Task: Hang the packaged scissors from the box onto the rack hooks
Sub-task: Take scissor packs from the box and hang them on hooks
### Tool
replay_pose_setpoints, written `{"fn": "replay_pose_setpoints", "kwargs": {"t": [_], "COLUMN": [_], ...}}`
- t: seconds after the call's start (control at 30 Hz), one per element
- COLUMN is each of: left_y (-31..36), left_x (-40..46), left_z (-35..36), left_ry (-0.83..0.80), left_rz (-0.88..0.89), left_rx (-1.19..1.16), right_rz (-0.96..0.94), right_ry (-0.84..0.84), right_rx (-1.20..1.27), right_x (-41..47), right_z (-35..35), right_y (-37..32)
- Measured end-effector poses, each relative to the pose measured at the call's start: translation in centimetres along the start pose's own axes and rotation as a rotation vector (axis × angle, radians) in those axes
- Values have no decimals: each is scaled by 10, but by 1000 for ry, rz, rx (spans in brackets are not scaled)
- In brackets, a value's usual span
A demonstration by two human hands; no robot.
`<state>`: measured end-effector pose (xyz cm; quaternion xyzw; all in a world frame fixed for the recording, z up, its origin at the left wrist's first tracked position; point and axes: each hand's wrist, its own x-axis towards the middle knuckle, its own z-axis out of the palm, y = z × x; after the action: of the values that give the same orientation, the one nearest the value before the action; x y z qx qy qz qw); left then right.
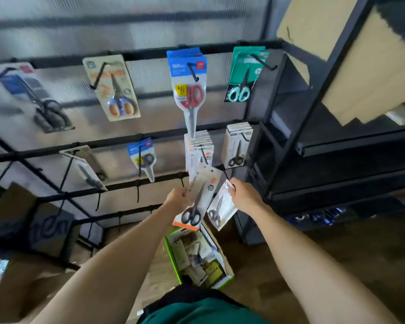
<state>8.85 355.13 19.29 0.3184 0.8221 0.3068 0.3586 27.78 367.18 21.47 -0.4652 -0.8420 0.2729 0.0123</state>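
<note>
Left hand (179, 197) gripping orange-edged scissors pack (198, 202), right hand (244, 195) pinching glossy clear pack (222, 206), both hanging below crowded rack hooks (204, 157).

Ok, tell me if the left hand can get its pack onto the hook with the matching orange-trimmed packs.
Probably yes. The left hand holds the orange-trimmed pack just below that hook, and nothing lies between them. The hook already carries a thick stack, so room looks tight.

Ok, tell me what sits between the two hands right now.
In the head view, two packs of scissors: the left hand grips an orange-edged pack, and the right hand pinches a smaller clear pack. The packs nearly touch.
</note>
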Motion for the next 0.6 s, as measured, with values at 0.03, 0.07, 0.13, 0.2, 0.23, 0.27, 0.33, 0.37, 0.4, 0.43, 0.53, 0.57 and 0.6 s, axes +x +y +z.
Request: {"fn": "replay_pose_setpoints", "kwargs": {"t": [0.03,0.07,0.13,0.2,0.23,0.27,0.33,0.37,0.4,0.43,0.53,0.57,0.6], "left_y": [5,9,9,10,11,11,15,20,25,31,43,45,47], "left_x": [-5,-9,-15,-22,-25,-26,-28,-29,-29,-31,-28,-26,-23], "left_z": [-1,-1,1,6,8,11,16,18,20,22,28,29,30], "left_ry": [8,14,35,69,89,115,170,189,202,216,250,256,262], "left_rz": [-3,-6,-20,-38,-44,-50,-67,-79,-94,-113,-166,-189,-213], "left_rx": [35,60,89,104,94,82,57,40,20,3,-23,-30,-30], "right_rz": [-26,-55,-103,-137,-147,-156,-177,-188,-197,-204,-206,-206,-209], "right_ry": [-5,-9,-21,-29,-31,-37,-49,-50,-44,-35,-19,-17,-15], "right_rx": [-12,-19,-30,-31,-24,-25,-42,-54,-59,-56,-32,-31,-32], "right_x": [0,0,-2,-4,-6,-8,-9,-10,-9,-9,-10,-10,-10], "right_z": [-5,-8,-16,-22,-25,-28,-34,-38,-41,-44,-51,-53,-55], "right_y": [-1,-1,-2,0,1,2,6,8,9,11,16,17,18]}}
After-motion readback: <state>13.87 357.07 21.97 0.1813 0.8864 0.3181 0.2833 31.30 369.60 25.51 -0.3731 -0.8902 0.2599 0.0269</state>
